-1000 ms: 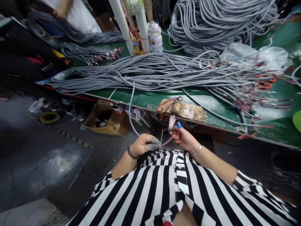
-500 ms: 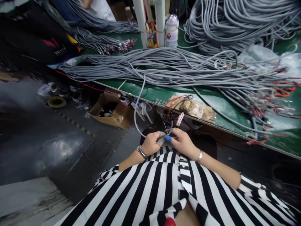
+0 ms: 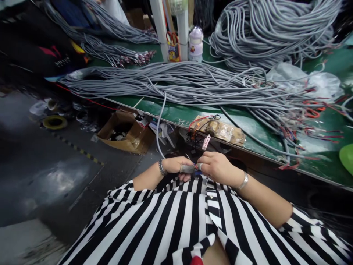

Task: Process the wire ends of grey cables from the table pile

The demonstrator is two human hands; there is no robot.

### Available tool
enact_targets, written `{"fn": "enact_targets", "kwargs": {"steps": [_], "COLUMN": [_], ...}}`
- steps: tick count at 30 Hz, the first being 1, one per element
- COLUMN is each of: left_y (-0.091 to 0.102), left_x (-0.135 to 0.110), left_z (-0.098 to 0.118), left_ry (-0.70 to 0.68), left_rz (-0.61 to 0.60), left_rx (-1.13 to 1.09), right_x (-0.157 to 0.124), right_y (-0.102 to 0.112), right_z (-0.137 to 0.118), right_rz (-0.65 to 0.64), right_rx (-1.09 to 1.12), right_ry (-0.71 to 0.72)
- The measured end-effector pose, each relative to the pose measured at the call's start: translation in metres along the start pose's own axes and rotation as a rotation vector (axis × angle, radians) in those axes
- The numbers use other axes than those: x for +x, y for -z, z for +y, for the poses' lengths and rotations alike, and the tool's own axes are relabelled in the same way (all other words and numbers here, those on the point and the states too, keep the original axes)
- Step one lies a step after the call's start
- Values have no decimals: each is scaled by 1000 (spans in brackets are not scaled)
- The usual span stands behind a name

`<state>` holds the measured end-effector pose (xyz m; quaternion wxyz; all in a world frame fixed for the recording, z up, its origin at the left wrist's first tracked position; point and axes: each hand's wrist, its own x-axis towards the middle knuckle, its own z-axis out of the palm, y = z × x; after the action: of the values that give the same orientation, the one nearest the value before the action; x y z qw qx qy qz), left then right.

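In the lower middle of the frame, the two hands are close together in front of a striped shirt [image 3: 176, 213]; the left hand [image 3: 175, 165] is pinching the end part of a grey cable [image 3: 159, 132], with a greyish covering on its thumb; the right hand [image 3: 216, 167], with its fingers bent inward, is pinching the thin coloured wires [image 3: 195, 166] at this end, but its fingertips are partly hidden and I cannot tell how many wires are between them; from the left hand the cable goes up in a curve, over the worktop [image 3: 176, 111] edge, to a long bundle of grey cables [image 3: 132, 79] which crosses the middle of the frame; just above the right hand, a small pink tag [image 3: 206, 142] hangs near a taped block [image 3: 228, 133], which lies along the worktop edge; at the right of the frame, the bundle finishes in loose coloured ends, with orange-handled scissors [image 3: 313, 112] among them; a big coil of cables [image 3: 270, 33] lies in the upper right, beside a pale bottle [image 3: 196, 46] in the upper middle; at the left, below the worktop, a cardboard box [image 3: 135, 141] and a yellow ring [image 3: 55, 122] are on the floor [image 3: 55, 176].
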<state>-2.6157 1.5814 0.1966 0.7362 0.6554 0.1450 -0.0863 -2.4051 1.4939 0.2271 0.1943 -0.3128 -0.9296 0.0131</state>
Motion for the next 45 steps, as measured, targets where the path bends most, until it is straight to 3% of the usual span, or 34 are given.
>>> {"fn": "enact_targets", "kwargs": {"steps": [5,9,13,15,19,25,28,33,39,45], "left_y": [0,2,0,-2,-5,-2,1,1,0,2], "left_x": [-3,-25,-30,-23,0,20,24,28,30,32], "left_z": [11,24,25,22,14,5,0,-2,0,-3], "left_ry": [-141,-370,-551,-571,-609,-610,-571,-566,-609,-639], "left_rz": [181,451,790,883,1003,1033,1046,1070,1085,1064], "left_rx": [117,414,798,922,1016,947,931,913,895,912], "right_x": [-25,-57,-63,-51,-20,5,10,14,13,14], "right_y": [18,7,-18,-29,-43,-55,-56,-51,-53,-53], "right_z": [13,32,36,32,32,43,43,43,42,40], "right_rz": [17,133,367,433,445,612,636,736,725,748], "right_rx": [-7,83,614,921,1349,1596,1665,1626,1676,1684], "right_ry": [-120,-504,-866,-970,-1091,-1065,-1082,-1119,-1032,-1052]}}
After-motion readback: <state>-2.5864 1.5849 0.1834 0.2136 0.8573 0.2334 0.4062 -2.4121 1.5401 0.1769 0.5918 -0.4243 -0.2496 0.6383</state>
